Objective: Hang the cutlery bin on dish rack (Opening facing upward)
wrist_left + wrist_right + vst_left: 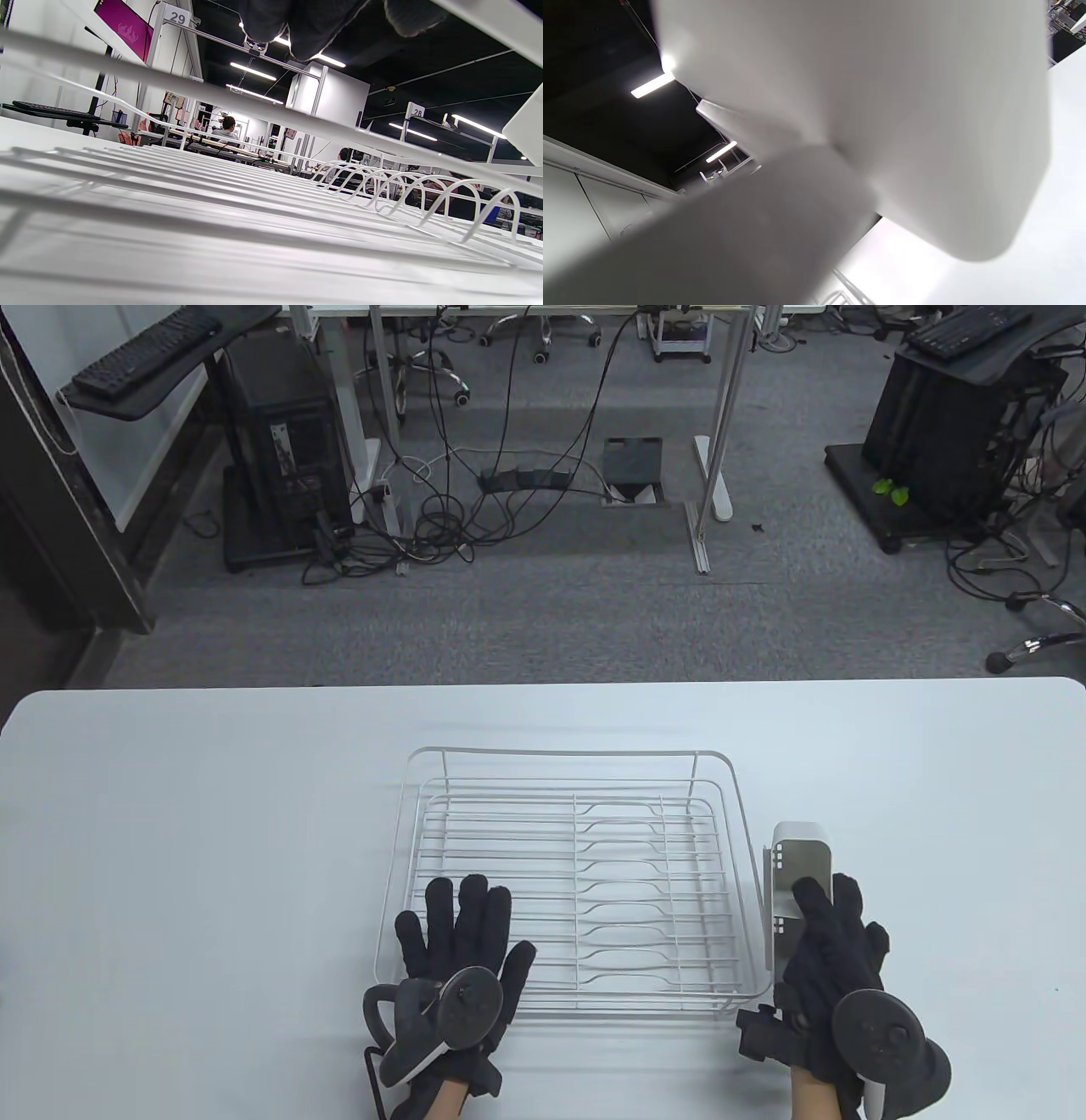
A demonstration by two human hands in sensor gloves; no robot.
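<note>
The white wire dish rack (pixel 568 891) is seen at the centre of the worktop (pixel 170 831). The cutlery bin (pixel 793 882) is positioned against the rack's right side, at 3 o'clock from it, opening upward. It is gripped by the right hand (pixel 827 959), fingers laid over its top edge. The left hand (pixel 458 950) is held flat with fingers spread, over the rack's near-left corner at 7 o'clock; nothing is grasped.

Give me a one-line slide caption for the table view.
Left hand rests flat on the wire dish rack while the right hand holds the cutlery bin at the rack's right side.
</note>
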